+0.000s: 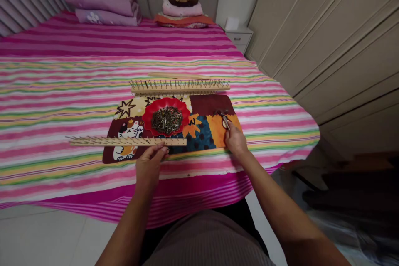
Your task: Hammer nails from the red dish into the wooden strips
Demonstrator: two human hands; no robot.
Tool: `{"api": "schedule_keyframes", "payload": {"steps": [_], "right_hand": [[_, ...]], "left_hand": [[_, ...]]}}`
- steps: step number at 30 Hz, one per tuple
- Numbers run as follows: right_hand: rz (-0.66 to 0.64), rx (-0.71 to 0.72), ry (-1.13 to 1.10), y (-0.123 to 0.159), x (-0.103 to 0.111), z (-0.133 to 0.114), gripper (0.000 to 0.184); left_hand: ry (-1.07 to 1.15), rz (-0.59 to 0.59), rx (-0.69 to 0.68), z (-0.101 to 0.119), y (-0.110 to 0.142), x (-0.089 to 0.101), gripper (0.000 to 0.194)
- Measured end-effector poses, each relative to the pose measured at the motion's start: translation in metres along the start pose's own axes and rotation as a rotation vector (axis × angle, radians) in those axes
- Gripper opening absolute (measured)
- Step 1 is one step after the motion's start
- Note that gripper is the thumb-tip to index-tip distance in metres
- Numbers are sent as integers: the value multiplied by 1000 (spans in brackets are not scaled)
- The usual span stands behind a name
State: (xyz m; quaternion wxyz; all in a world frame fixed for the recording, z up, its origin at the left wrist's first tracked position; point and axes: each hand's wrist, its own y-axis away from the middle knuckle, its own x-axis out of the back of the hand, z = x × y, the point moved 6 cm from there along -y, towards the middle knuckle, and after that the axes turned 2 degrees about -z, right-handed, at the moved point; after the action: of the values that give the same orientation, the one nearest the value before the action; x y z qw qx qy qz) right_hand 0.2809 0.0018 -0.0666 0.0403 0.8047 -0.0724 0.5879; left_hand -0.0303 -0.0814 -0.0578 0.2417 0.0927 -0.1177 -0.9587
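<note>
A narrow wooden strip (176,142) studded with a row of slanting nails lies across the near left part of the patterned mat (204,133). My left hand (149,164) pinches its near edge, thumb and fingers closed, right of its middle. Over the mat's right side, my right hand (236,141) is closed around a slim metal hand tool (225,120); its exact kind is unclear, and its dark far end is blurred. A red scalloped bowl (149,109) holds a heap of loose nails (166,120) behind the strip.
Another wooden strip (181,90), bristling with upright nails, lies along the mat's far edge, with a bare wooden strip (174,75) behind it. Everything rests on a striped bed cover (274,112). Folded bedding (99,4) is stacked at the back; wardrobe doors (336,29) stand at right.
</note>
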Motion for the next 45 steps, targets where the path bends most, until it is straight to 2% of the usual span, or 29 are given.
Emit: {"api": "schedule_keyframes", "payload": {"steps": [4,7,14,19,25,30,45], "right_hand": [[-8,-10,0,0,0,1,53],[-15,-9,-6,1,1,0,53],[0,5,6,1,3,-1,53],[7,17,22,1,3,-1,53],[-21,-11,45,2,4,-3,52],[-31,-24,53,2,4,-3,52],[-23,-19,59,2,3,-2,53]], "left_hand": [[169,41,89,-10,-1,-4,33],[148,76,56,-13,-1,-5,31],[-158,159,-209,-17,0,-5,29],[-411,125,-492,-7,5,-13,23],[-537,134,-633,-3,6,-19,21],[-568,176,-652,-7,4,-18,19],[-497,219,-539,-7,2,-20,18]]}}
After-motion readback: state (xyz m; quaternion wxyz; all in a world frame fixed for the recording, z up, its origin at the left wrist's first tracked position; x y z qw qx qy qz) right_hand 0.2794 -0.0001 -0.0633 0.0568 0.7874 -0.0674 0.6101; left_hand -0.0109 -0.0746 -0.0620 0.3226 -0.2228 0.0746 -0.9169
